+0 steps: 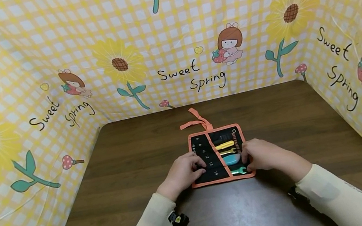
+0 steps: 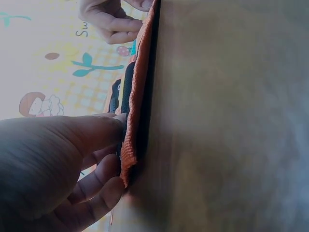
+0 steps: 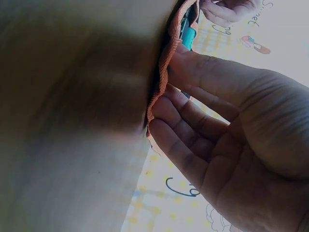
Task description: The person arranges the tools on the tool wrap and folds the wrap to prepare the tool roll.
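A black tool roll (image 1: pixel 210 178) with orange trim lies unfolded on the table, its left pocket printed with size numbers. From the right pocket stick out a yellow-handled tool (image 1: pixel 225 145), a yellow open-end wrench (image 1: pixel 228 152), a light-blue tool (image 1: pixel 231 159) and a green open-end wrench (image 1: pixel 239 171). My left hand (image 1: pixel 185 171) grips the roll's left side, fingers curled over the numbered pocket. On the right edge, my right hand (image 1: pixel 261 153) pinches the roll with bent fingers. Its thumb (image 3: pixel 193 63) lies beside the green wrench's end, and its fingertips are at the orange trim.
Two orange tie straps (image 1: pixel 198 120) trail from the roll's far edge. The brown wooden table (image 1: pixel 131 157) is enclosed at the back and sides by a yellow checked cloth (image 1: pixel 169 43) with printed flowers. A small camera (image 1: pixel 179 219) sits on my left wrist.
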